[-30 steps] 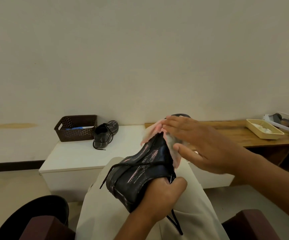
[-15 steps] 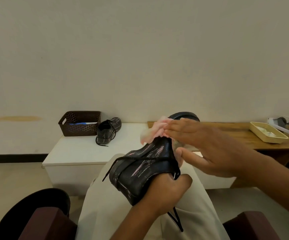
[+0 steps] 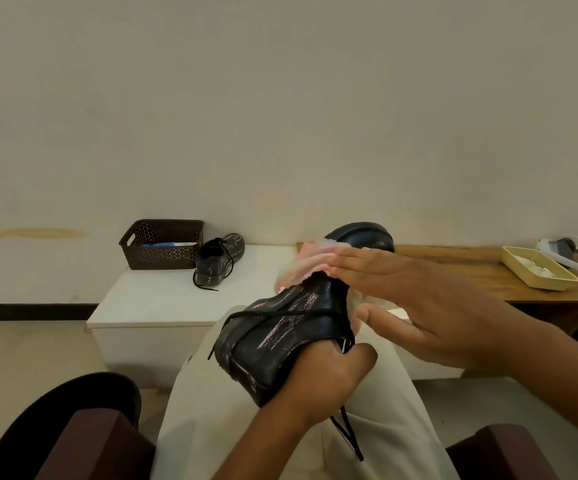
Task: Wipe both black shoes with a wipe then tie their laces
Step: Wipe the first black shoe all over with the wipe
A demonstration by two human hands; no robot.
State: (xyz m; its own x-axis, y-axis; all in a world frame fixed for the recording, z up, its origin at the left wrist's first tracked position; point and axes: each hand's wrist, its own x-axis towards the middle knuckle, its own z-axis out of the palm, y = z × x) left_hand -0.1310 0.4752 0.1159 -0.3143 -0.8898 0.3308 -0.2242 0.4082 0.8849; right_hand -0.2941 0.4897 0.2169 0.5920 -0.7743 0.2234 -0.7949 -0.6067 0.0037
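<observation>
In the lower centre of the frame, above my lap, my left hand point(image 3: 318, 375) gripped the heel end of a black shoe point(image 3: 280, 337), fingers curled around its opening, while the toe pointed up and away toward the wall. My right hand point(image 3: 415, 306), coming in from the right edge, lay nearly flat with straight fingers pressing a pink-and-white wipe point(image 3: 310, 263) against the upper side of the shoe, thumb spread below. Compared with a second earlier, the shoe had tilted higher, so its rounded toe cap now rose clear above my fingers, and the wipe had slid up toward that toe. I judged that the wiping of this first shoe was underway and moving forward along the upper.

The second black shoe point(image 3: 220, 259) sat untouched on the white cabinet point(image 3: 162, 303) at centre left, just beside a brown basket point(image 3: 162, 244), its lace trailing loose. One lace point(image 3: 348, 434) of the held shoe hung down over my trousers, untied. So both tying steps, and the second shoe's wiping, looked still ahead.

Much was hidden. My right palm covered most of the wipe and the far side of the shoe, so I could not tell how clean it was. The wipe itself was blurred. At the right edge, a yellow tray point(image 3: 537, 271) on a wooden bench point(image 3: 464, 271) held something pale I could not identify, and an object beyond it was cut off.
</observation>
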